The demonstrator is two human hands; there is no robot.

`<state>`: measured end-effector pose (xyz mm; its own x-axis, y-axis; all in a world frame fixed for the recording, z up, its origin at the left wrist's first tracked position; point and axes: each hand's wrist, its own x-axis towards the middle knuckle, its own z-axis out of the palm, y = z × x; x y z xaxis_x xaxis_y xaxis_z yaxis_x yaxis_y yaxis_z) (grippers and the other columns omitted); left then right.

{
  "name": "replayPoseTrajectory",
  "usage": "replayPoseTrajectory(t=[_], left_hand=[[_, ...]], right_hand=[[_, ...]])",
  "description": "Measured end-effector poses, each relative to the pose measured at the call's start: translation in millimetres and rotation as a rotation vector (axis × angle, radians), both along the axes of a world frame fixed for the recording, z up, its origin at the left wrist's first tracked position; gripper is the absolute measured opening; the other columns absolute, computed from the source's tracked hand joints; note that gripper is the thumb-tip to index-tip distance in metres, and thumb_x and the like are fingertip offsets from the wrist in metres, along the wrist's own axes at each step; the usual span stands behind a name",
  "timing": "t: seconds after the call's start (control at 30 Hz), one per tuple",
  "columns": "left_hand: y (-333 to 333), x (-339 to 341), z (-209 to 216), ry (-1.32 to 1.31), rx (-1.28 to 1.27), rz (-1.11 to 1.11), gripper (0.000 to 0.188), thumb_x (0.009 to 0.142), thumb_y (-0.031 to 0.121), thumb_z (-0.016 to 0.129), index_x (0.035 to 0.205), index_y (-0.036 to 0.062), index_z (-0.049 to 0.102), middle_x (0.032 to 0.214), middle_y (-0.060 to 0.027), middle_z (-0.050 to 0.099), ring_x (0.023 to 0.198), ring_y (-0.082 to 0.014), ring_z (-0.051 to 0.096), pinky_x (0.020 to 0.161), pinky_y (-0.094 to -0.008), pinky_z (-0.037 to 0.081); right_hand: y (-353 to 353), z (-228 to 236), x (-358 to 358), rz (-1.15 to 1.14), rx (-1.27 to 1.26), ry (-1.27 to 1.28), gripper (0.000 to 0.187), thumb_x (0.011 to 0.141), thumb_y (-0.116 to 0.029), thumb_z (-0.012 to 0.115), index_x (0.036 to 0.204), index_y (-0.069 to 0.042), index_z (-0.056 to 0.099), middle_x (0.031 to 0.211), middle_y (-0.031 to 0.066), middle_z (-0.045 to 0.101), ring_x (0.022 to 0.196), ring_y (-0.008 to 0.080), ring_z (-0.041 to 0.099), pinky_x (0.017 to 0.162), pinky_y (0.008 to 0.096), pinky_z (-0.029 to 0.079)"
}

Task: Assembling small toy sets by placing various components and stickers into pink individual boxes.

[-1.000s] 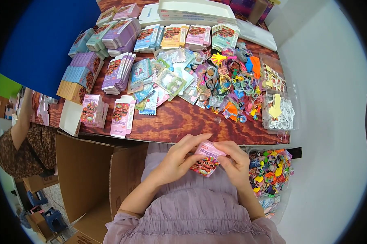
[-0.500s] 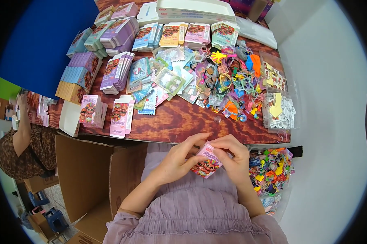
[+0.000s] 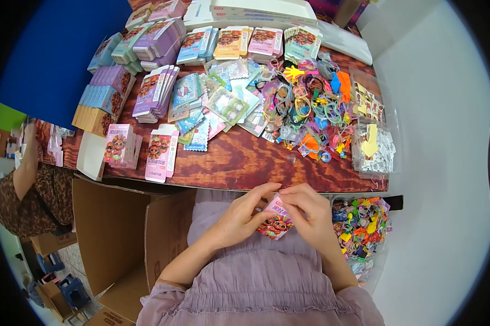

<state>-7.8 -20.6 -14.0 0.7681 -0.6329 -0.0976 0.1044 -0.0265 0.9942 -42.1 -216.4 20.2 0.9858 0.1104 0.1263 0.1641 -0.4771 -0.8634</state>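
Over my lap, just off the table's front edge, I hold a small pink cardboard box (image 3: 276,221) with cartoon figures on its front. My left hand (image 3: 238,217) grips its left side, thumb across the front. The fingers of my right hand (image 3: 309,216) pinch at its top end, where the flap is mostly hidden by the fingertips. On the table ahead and to the left lie flat pink box blanks (image 3: 159,157). Beside them, more pink boxes (image 3: 119,145) stand next to a white tray (image 3: 93,156).
Stacks of purple boxes (image 3: 154,93) and other coloured boxes line the table's back and left. Shiny cards (image 3: 226,106) and a heap of small toys (image 3: 310,111) cover the middle. Clear trays of packets (image 3: 378,155) sit right. An open carton (image 3: 112,233) stands left; a co-worker (image 3: 30,190) is beyond.
The pink box has turned slightly more upright between my hands, and its front shows a little more. My fingers have shifted slightly at its top end.
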Motion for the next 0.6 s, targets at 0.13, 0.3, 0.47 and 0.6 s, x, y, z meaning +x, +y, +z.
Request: replayPoseTrajectory(t=[0.13, 0.3, 0.47, 0.6], left_hand=[[-1.9, -0.2, 2.8, -0.103, 0.017, -0.001, 0.056, 0.093, 0.002, 0.064, 0.144, 0.0047, 0.041, 0.118, -0.0164, 0.061, 0.102, -0.0266, 0.066, 0.084, -0.0365, 0.055], [-0.2, 1.1, 5.7, -0.031, -0.005, -0.039, 0.056, 0.093, 0.003, 0.064, 0.143, 0.0043, 0.041, 0.119, -0.0169, 0.061, 0.101, -0.0266, 0.067, 0.083, -0.0364, 0.055], [-0.1, -0.7, 3.8, -0.019, -0.005, -0.045, 0.055, 0.093, 0.005, 0.065, 0.143, 0.0042, 0.042, 0.121, -0.0162, 0.060, 0.101, -0.0264, 0.066, 0.083, -0.0367, 0.055], [-1.5, -1.5, 1.8, -0.034, 0.028, -0.054, 0.055, 0.093, 0.007, 0.066, 0.142, 0.0047, 0.043, 0.124, -0.0147, 0.060, 0.103, -0.0256, 0.065, 0.085, -0.0372, 0.054]], right_hand=[[2.6, -2.0, 2.1, -0.137, 0.274, 0.206, 0.009, 0.086, 0.005, 0.065, 0.094, 0.003, 0.069, 0.092, 0.0067, 0.064, 0.081, 0.0122, 0.063, 0.070, 0.0249, 0.049], [3.0, -4.1, -0.1, -0.187, 0.328, 0.224, 0.004, 0.087, 0.002, 0.066, 0.091, 0.003, 0.066, 0.085, 0.0046, 0.062, 0.077, 0.0105, 0.065, 0.069, 0.0245, 0.051], [-1.1, -0.2, 0.1, -0.170, 0.310, 0.252, 0.005, 0.086, 0.002, 0.067, 0.090, 0.004, 0.067, 0.087, 0.0055, 0.063, 0.078, 0.0109, 0.063, 0.069, 0.0245, 0.050], [-10.1, -0.4, 3.3, -0.086, 0.267, 0.243, 0.005, 0.084, 0.003, 0.067, 0.089, 0.004, 0.068, 0.091, 0.0082, 0.066, 0.080, 0.0137, 0.064, 0.070, 0.0265, 0.050]])
